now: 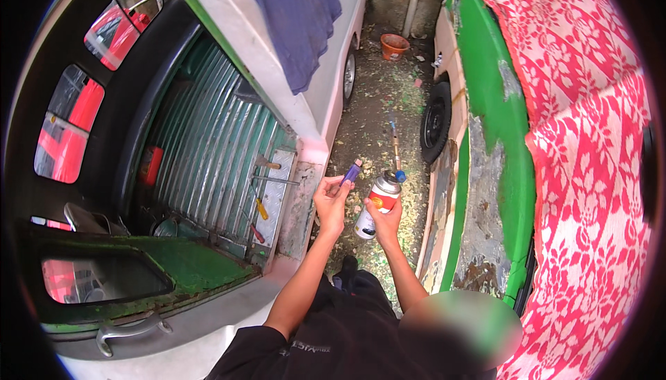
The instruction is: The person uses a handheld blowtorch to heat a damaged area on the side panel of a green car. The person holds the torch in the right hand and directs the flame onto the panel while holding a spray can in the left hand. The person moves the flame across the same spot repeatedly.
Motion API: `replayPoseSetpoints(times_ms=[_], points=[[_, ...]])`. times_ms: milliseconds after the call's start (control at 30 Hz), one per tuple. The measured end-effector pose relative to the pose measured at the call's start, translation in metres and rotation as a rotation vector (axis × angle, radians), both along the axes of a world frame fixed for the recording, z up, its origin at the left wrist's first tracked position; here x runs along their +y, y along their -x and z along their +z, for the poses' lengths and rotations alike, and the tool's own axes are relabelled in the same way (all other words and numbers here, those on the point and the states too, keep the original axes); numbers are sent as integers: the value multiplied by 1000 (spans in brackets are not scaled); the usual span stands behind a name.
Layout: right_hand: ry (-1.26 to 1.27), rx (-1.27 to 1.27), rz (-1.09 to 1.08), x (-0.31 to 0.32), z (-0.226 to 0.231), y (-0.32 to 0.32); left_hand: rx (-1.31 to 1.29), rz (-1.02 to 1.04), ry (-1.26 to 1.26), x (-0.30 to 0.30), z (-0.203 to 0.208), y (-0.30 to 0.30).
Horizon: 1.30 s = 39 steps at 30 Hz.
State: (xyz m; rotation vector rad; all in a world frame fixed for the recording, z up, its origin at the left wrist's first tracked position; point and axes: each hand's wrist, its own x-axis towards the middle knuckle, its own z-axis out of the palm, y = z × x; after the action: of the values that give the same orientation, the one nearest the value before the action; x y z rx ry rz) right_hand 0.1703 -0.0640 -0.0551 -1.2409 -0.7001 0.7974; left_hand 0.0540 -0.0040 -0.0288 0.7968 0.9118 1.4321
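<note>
Littered ground (381,92) between white vehicle (347,16) and green vehicle (489,40); above it, one canister (383,191), probably smooth and rigid, best gripped round its body, where the right hand (388,220) is wrapped; one purple lighter (352,172), likely light, pinched in the left hand (331,203).

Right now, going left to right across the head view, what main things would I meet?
Door handle, yellow screwdriver, purple lighter in the left hand, can in the right hand, black-rimmed tire, patterned cloth.
</note>
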Motion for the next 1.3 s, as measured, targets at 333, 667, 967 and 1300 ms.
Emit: replayPoseSetpoints(times_ms=[333,667,967,1300], points=[[65,8,-115,27,-84,47,47,266,132,3,-102,101],[113,93,-208,63,-201,122,245,493,193,30,-267,195],[126,51,-254,86,-260,150,534,587,261,77,-369,236],[84,43,-337,90,-282,152,860,548,264,83,-413,264]])
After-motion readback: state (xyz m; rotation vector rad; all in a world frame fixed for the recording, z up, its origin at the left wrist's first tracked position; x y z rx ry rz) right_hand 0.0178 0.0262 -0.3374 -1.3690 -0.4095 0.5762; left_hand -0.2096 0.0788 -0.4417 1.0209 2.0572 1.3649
